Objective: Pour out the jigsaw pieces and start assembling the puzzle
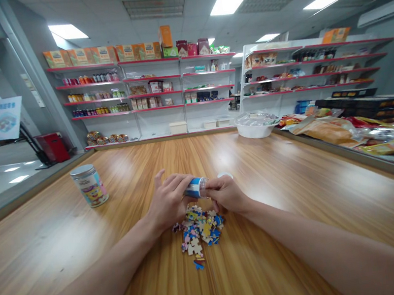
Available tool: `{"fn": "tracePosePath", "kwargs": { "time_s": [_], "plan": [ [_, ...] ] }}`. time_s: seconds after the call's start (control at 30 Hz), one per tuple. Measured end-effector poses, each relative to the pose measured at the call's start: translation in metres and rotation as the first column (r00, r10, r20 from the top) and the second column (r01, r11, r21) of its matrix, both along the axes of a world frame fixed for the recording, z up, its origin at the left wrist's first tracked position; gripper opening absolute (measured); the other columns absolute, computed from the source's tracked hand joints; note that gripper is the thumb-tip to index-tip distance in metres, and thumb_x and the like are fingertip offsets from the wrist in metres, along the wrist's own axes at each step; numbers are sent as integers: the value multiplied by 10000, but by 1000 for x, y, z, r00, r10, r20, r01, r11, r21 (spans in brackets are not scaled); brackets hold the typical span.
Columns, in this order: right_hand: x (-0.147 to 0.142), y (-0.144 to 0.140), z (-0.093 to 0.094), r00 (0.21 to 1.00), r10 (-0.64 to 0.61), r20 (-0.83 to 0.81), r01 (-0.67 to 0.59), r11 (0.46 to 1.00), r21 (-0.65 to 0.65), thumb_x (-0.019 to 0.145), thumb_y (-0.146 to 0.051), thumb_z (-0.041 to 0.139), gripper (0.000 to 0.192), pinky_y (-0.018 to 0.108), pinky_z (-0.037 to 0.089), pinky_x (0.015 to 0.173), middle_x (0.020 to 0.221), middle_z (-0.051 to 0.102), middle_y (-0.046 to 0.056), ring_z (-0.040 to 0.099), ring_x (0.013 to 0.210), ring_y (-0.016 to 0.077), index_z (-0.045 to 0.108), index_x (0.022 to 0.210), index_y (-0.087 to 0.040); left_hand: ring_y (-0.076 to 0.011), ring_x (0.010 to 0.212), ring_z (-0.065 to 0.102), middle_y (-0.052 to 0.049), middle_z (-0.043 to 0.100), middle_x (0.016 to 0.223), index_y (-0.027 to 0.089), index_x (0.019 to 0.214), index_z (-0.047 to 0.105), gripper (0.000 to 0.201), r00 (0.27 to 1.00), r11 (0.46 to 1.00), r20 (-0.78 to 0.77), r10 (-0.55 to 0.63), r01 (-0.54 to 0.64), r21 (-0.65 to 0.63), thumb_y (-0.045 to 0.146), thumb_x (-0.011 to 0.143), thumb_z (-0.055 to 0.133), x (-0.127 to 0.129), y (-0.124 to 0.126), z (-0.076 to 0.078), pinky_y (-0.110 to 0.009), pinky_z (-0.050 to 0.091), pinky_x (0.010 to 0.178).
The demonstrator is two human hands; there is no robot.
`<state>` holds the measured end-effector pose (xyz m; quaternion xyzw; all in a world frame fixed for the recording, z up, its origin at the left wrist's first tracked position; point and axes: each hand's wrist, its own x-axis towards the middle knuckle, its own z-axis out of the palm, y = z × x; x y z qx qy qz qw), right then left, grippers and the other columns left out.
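Puzzle pieces [200, 231] lie heaped on the table [274, 255], just beneath the hands. Left hand [168, 203] and right hand [227, 194] each keep a clenched grip on a small tube [196, 187], held tipped on its side. Stray pieces near the heap could scatter or slide off. Farther left stands a can [90, 185], well apart.

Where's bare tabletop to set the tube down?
Bare wood lies between the standing can and the left hand, and right of the right hand up to the snack packets. Crowded: puzzle pieces under the tube.
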<state>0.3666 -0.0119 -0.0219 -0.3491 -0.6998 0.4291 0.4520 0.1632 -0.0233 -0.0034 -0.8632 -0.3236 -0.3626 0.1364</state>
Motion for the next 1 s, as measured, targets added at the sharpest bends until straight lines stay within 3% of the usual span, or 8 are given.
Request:
{"fn": "tracePosePath", "kwargs": {
  "time_s": [0.3,0.43,0.5,0.6,0.73,0.83,1.0],
  "plan": [
    [-2,-4,1,998,58,-36,-59,998,-15,797,-384,668,230,205,364,287,407,522,-38,539,321,145,683,740,-162,-291,1151,593,-104,672,1213,226,1286,560,453,1000,1000,19,18,-18,22,165,847,651,-1,4,-3,-550,191,1126],
    [-5,-1,4,991,98,-96,-107,989,-100,775,-439,681,313,191,276,274,438,536,-36,529,320,133,690,887,-147,-305,1233,538,-106,634,1287,228,1310,539,467,998,997,25,53,-54,50,153,862,646,-3,5,-3,-523,212,1115],
    [-6,1,5,988,24,-154,-40,994,-105,770,-440,666,327,189,228,279,474,541,-38,484,310,105,671,910,-144,-304,1246,525,-109,620,1307,226,1323,520,474,997,995,36,68,-71,71,160,872,648,-3,5,-3,-512,212,1113],
    [-5,7,6,958,-143,-250,138,990,-39,789,-375,567,203,186,207,325,478,442,-75,347,320,57,599,789,-175,-302,1230,531,-113,619,1300,225,1331,503,477,993,990,67,99,-105,90,195,880,657,-4,5,-3,-513,196,1118],
    [-1,12,4,937,-232,-262,250,968,35,742,-264,470,156,200,180,389,449,326,-75,270,381,67,462,600,-201,-310,1194,548,-113,630,1276,235,1317,513,469,985,986,94,147,-154,69,226,876,672,-4,5,-4,-531,171,1120],
    [0,11,1,949,-230,-215,253,963,87,733,-248,454,169,217,212,421,466,340,-55,294,417,86,452,571,-202,-311,1184,553,-115,631,1273,229,1308,512,470,986,987,84,144,-149,58,245,870,682,-4,5,-5,-531,179,1115],
    [1,-5,6,985,-156,-71,168,963,212,814,-275,483,213,238,261,461,493,382,-45,330,453,102,650,733,-170,-304,1159,567,-122,626,1260,196,1305,482,473,989,990,68,133,-136,43,257,873,667,-4,4,-4,-529,207,1102]
  ]
}}
